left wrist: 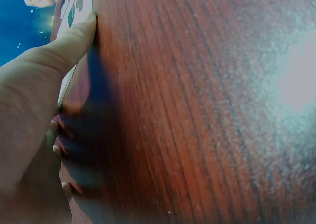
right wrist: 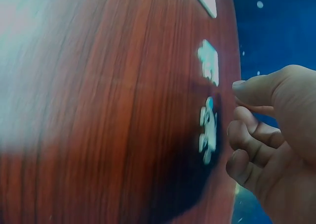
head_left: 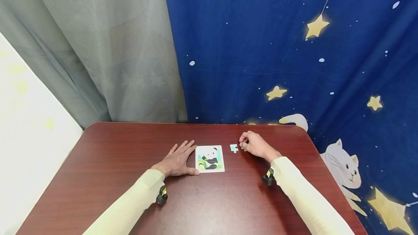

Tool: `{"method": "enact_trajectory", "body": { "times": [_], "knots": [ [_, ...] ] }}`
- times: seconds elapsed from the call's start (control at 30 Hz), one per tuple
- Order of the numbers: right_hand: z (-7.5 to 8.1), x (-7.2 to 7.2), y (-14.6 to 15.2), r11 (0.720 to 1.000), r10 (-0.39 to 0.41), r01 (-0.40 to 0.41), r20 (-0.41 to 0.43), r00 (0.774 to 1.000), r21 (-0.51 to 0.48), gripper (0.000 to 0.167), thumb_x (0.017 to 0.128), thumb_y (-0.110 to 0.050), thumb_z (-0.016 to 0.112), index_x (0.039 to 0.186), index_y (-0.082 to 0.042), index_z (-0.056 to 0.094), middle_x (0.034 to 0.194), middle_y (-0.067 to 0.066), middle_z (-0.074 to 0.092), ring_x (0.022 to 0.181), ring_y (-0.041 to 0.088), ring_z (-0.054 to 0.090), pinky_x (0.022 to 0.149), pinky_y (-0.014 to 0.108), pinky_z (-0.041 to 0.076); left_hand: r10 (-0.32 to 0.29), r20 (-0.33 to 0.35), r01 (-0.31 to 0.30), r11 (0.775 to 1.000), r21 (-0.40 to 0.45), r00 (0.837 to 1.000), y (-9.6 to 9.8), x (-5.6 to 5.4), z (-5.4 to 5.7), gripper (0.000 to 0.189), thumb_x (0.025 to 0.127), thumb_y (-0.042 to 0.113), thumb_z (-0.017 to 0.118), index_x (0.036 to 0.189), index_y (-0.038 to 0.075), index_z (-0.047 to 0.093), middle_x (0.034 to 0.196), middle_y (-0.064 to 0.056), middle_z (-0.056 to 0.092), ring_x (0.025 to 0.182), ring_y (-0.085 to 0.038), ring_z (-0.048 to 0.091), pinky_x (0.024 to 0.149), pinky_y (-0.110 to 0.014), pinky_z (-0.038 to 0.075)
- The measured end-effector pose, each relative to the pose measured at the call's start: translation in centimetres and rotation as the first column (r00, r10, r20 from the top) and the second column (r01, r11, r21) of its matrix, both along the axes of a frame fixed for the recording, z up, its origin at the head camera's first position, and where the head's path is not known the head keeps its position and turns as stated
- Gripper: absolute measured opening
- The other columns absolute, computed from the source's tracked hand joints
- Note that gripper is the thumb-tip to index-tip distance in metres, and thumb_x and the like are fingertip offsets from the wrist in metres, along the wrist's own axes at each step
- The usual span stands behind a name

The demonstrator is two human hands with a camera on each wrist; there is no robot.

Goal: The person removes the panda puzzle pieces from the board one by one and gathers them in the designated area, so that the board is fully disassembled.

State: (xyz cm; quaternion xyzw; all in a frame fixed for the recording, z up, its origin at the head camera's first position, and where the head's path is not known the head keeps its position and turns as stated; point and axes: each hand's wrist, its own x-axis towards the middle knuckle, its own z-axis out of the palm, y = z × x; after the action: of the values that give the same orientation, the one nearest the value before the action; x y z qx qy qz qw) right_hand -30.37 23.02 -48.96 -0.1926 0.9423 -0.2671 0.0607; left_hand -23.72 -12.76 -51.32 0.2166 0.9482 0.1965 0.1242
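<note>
A square panda jigsaw puzzle [head_left: 210,159] with a white border lies flat on the table. My left hand [head_left: 177,160] rests spread along its left side. In the left wrist view, the thumb [left wrist: 74,41] touches the puzzle's near corner. To the right of the puzzle lies a light blue jigsaw piece [head_left: 233,148]. My right hand [head_left: 258,146] hovers over a second jigsaw piece [right wrist: 209,130], partly hidden in the head view. Its fingers are loosely bent, thumb near the index finger, with nothing visible between them. Both loose pieces lie apart from the fingers in the right wrist view.
The reddish-brown wooden table [head_left: 209,202] has rounded far corners. Behind it hang a grey curtain [head_left: 130,53] and a blue curtain [head_left: 248,46] with stars and a cat. A white surface [head_left: 29,130] borders the left side.
</note>
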Motion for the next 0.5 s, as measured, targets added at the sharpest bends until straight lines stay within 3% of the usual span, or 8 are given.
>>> {"method": "enact_trajectory", "body": {
  "times": [0.27,0.5],
  "knots": [
    [0.3,0.2,-2.4,0.995,0.082,-0.079,-0.045,0.996,0.056,0.009,0.095,-0.006,0.07,0.103,-0.006,0.076,0.095,0.004,0.068,0.086,0.012,0.063,0.082,0.03,0.053,-0.003,0.002,0.003,1.0,0.001,1.0,-0.1,0.0,-0.1,0.109,0.086,0.064,0.081,0.168,0.009,0.034,0.179,-0.012,0.024,0.168,-0.038,0.019,0.134,-0.066,0.014],
    [0.7,0.6,-4.4,0.985,0.142,-0.138,-0.024,0.99,0.104,0.014,0.098,-0.011,0.073,0.11,-0.008,0.077,0.096,0.001,0.067,0.085,0.01,0.064,0.084,0.029,0.054,-0.001,0.004,0.001,1.0,-0.002,1.0,0.0,0.0,-0.1,0.109,0.086,0.066,0.08,0.168,0.009,0.033,0.18,-0.011,0.023,0.168,-0.037,0.018,0.134,-0.065,0.014]
  ]
}}
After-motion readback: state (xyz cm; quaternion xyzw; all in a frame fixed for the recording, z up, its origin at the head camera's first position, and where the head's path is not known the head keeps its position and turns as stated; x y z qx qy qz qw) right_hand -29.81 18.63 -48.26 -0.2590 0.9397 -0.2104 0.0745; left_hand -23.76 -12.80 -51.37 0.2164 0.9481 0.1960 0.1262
